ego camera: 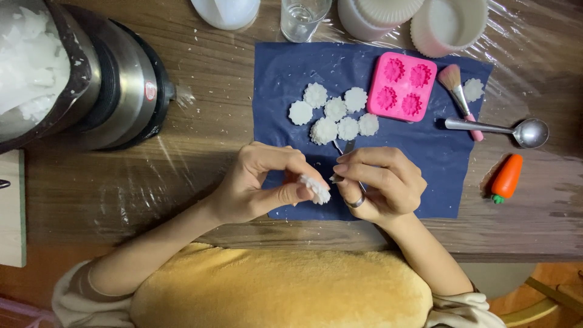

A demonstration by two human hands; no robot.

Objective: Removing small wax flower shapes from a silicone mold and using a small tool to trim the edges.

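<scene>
Pinching a small white wax flower (316, 189) between thumb and forefinger of the left hand (261, 182), just above the near edge of the navy cloth (279, 79). Closing the right hand (379, 182) around thin metal tweezers (347, 147), tips meeting beside the flower. Probably handling as light, brittle, slightly slick: gripping by the rim, not the petals; six more flowers (335, 113) and the pink mould (401, 87) lying beyond.

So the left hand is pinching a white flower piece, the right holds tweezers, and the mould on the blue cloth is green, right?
Not quite: the mould is pink, not green, as the head view shows. The rest stands: the left hand pinches a white flower piece, the right hand holds tweezers, and the mould lies on the blue cloth.
</scene>
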